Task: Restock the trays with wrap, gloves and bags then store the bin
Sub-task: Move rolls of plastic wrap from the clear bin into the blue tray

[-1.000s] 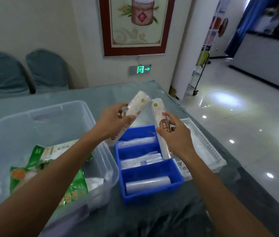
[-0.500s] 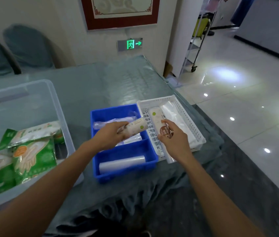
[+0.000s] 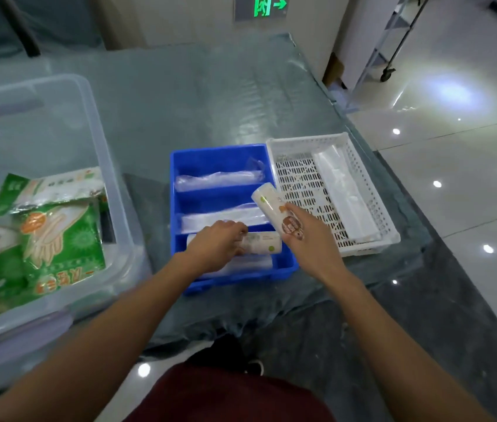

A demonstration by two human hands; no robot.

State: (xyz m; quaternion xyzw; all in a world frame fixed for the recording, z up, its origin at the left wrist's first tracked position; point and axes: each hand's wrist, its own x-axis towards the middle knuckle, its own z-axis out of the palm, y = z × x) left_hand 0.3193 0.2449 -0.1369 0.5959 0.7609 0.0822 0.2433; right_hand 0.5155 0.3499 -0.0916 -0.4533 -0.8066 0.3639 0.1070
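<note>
On the covered bench (image 3: pixel 210 95), where a second before both hands had held their rolls up in the air, the left hand (image 3: pixel 216 243) had come down closed around one roll (image 3: pixel 264 243) in the near compartment of the blue tray (image 3: pixel 219 156), so that roll looked all but stocked. The right hand (image 3: pixel 308 236) gripped the second roll (image 3: pixel 273 208) tilted over the edge between the blue tray and the white basket (image 3: pixel 362 184). Blur hid the labels, the left roll's far end lay under the fingers, and the clear bin (image 3: pixel 101 141) with its green glove packs (image 3: pixel 61 239) was cut off at the bench's left edge.
</note>
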